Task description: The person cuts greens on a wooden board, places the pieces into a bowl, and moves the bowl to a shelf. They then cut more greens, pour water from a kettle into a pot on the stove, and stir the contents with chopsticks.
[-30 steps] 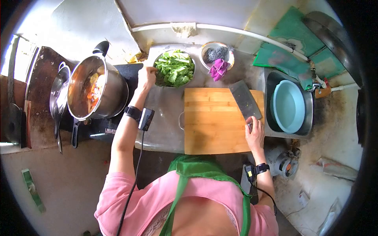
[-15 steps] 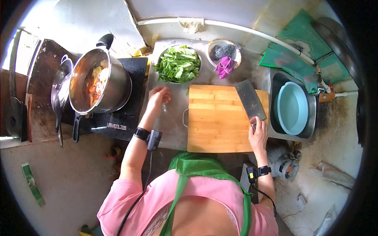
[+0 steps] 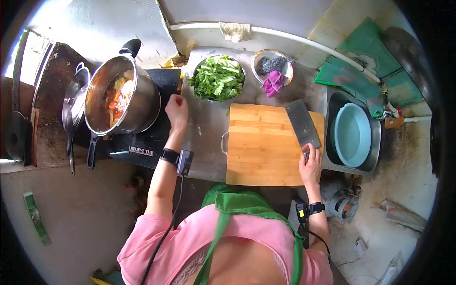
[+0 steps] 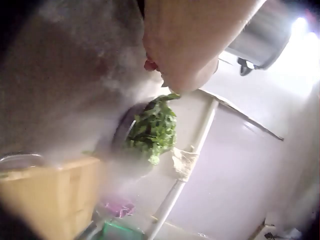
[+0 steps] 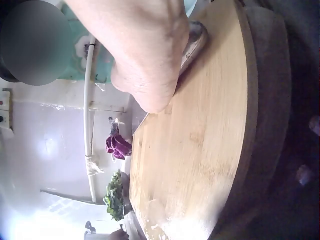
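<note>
Hands at a kitchen counter (image 3: pixel 204 142): the left hand (image 3: pixel 176 108), a second ago at the rim of the bowl of greens (image 3: pixel 217 78), has drawn back to the counter's left edge, just beside the pot (image 3: pixel 121 97). Its fingers are curled, and whether they hold anything cannot be told. The right hand (image 3: pixel 309 165) stays wrapped round the handle of the cleaver (image 3: pixel 302 123), which lies flat at the right edge of the cutting board (image 3: pixel 261 152) — blade idle, greens left in the bowl.

Pink top (image 3: pixel 256 237) under a green apron (image 3: pixel 232 203) — black wristbands (image 3: pixel 168 155) carry small cameras (image 3: pixel 184 162), black cables (image 3: pixel 181 185) trailing.
</note>
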### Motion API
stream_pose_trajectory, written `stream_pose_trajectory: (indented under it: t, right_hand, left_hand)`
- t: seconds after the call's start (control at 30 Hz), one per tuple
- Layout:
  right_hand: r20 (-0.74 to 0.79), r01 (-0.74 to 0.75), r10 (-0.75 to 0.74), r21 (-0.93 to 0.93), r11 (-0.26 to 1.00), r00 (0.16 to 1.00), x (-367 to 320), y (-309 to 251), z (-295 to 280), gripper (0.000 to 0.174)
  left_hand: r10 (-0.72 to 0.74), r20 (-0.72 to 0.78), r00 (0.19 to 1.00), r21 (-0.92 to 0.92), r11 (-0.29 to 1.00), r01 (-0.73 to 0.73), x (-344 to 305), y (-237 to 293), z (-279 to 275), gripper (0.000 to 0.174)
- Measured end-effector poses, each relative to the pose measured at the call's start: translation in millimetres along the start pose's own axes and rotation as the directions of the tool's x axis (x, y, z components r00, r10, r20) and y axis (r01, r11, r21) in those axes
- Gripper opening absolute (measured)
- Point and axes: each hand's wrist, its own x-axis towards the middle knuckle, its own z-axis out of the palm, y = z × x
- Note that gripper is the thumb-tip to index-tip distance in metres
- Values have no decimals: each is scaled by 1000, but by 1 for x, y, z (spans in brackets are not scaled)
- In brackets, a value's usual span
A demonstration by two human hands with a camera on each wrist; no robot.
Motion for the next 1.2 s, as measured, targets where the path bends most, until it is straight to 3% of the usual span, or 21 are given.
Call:
stream_pose_trajectory:
  t: [0.07,0.17,0.23,0.3,0.37,0.5,0.57,0.6,0.63,0.77,0.9,1.0,1.03,1.1,1.2]
  right_hand:
    - [-4,-6,6,6,1000,1000,-1,0,1,45]
    - [-50,16,-14,30,999,999,-1,1,3,45]
    - [-42,8,-8,16,1000,999,-1,1,2,45]
    - [-40,22,-22,13,1000,999,-9,2,3,45]
    - [-90,31,-30,12,999,996,4,3,4,45]
    - [5,5,-5,47,999,1000,1,3,-1,46]
    - [-3,11,-11,56,998,1000,-1,4,-2,45]
    - [8,7,-8,51,999,1000,-3,5,-2,45]
    - [-3,8,-8,37,999,1000,-2,5,0,45]
    - [-25,-14,15,55,998,1000,-2,5,4,46]
    - [-30,-3,4,56,998,1000,-2,7,7,46]
    - [-77,24,-23,2,1000,997,-3,7,9,48]
    - [-74,23,-23,2,1000,997,-4,7,8,48]
    - [-51,26,-26,7,1000,998,-2,6,5,48]
    - [-7,-44,44,70,997,999,-3,3,3,45]
  left_hand:
    - [-7,-33,999,-195,981,1,8,12,-15,5]
    - [196,-55,979,-274,940,-203,24,63,-27,7]
    - [370,-21,929,-126,921,-370,28,89,-22,11]
    - [446,161,881,-39,894,-446,32,86,-3,12]
    - [353,150,923,-43,935,-351,33,84,4,10]
    - [436,87,896,-120,897,-425,32,77,2,5]
    - [303,-65,951,-215,926,-310,15,78,-5,3]
    - [207,-12,978,-238,950,-204,4,67,-5,6]
    - [267,28,963,-190,947,-257,-10,56,-4,5]
    - [121,265,957,-224,973,-61,-71,29,37,10]
    - [156,291,944,-150,982,-116,-80,48,59,11]
    - [266,285,921,97,948,-304,-80,53,61,6]
    - [264,287,921,98,948,-302,-81,52,60,6]
    - [132,307,942,58,986,-157,-80,50,55,6]
    - [243,159,957,-108,968,-227,-71,58,25,7]
